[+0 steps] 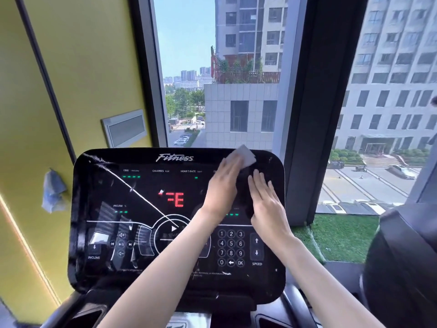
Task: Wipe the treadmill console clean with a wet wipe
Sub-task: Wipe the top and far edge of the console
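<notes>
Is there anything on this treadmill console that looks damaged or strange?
Yes. The red display in the middle of the console shows broken characters ending in E, like an error code. A thin white line crosses the left half diagonally; crack or reflection, I cannot tell.

My left hand (221, 185) lies flat on the wide glossy black treadmill console (142, 192), near its upper right corner, with the small white wet wipe (247, 155) partly under it at the top edge. My right hand (267, 204) rests on the console just to the right, above the round-keyed number pad (231, 248). A crumpled blue cloth (53, 192) hangs left of the console; green artificial turf (343, 235) lies to its right.
</notes>
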